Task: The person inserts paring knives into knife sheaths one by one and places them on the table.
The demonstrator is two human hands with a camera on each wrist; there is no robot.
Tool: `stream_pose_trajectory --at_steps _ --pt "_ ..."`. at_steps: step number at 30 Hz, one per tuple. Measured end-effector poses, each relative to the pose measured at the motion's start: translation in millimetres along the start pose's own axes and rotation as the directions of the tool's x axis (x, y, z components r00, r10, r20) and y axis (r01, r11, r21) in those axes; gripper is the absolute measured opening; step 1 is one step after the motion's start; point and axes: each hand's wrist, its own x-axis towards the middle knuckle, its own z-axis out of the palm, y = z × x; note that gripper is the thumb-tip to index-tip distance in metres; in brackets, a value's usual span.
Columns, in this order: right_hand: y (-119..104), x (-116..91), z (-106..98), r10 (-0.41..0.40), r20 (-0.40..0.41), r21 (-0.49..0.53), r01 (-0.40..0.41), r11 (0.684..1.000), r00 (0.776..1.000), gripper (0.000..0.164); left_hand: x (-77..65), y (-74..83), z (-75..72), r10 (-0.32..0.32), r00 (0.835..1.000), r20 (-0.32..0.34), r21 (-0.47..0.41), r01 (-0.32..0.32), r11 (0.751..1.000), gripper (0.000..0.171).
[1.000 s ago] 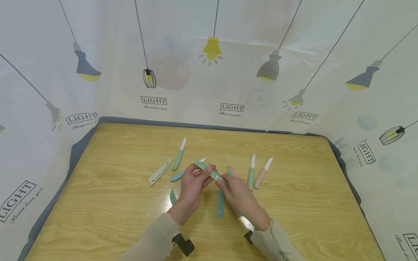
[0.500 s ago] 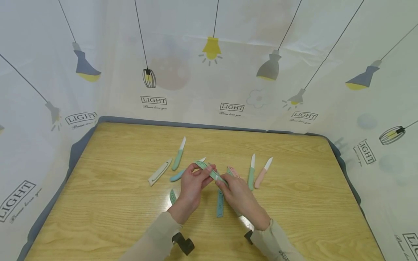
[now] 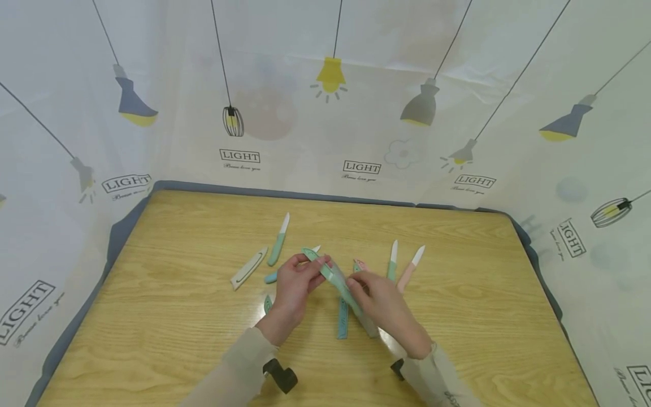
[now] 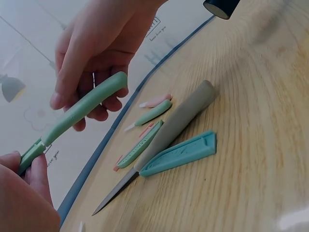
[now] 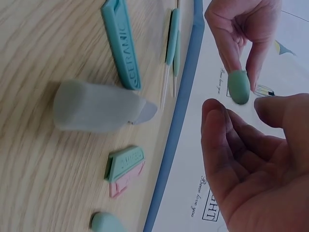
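Note:
My left hand (image 3: pixel 292 282) pinches a green blade sheath (image 4: pixel 31 157) with a paring knife in it. The knife's green handle (image 4: pixel 84 108) points out towards my right hand (image 3: pixel 383 299). In the right wrist view, the thumb and fingers of that hand are spread apart, with the handle's rounded end beyond them and nothing between. Below, on the table, lie a knife with a grey handle (image 4: pixel 186 116) and bare dark blade, a blue sheath (image 4: pixel 181 154) beside it, and a green sheath (image 5: pixel 126 163) against a pink sheath (image 5: pixel 126 181).
Right of the hands lie a green knife (image 3: pixel 392 268) and a pink knife (image 3: pixel 411 268), both with white blades. On the left are another green knife (image 3: pixel 277 247), a cream sheath (image 3: pixel 249 269), a partly hidden blue knife (image 3: pixel 270 277) and a green sheath (image 3: pixel 268 304).
My right hand has let go of the green knife's handle and drawn a little to the right, uncovering the handle. The left hand still pinches the sheath, shifted slightly left.

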Motion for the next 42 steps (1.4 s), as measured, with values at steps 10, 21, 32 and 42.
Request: stream_pose_trajectory --at_steps 10,21,32,42 --pt "6 -3 -4 0.023 -0.002 -0.01 -0.023 1.0 1.0 0.023 3.8 0.2 -7.0 -0.02 1.0 -0.017 0.056 0.021 0.998 0.029" --pt "-8 -2 11 0.05 0.104 -0.03 -0.047 0.998 0.993 0.03 5.4 -2.7 -6.3 -0.039 0.998 -0.041 0.144 0.045 0.989 0.025" --pt "-11 2 17 0.018 0.051 -0.137 -0.011 0.991 0.999 0.021 3.0 -8.6 0.5 -0.028 0.999 -0.042 0.166 0.035 0.986 0.033" --pt "5 -7 4 0.099 0.001 -0.144 -0.098 0.985 0.995 0.023 4.3 -7.1 -12.5 -0.018 1.0 -0.011 0.119 0.019 0.993 0.04"
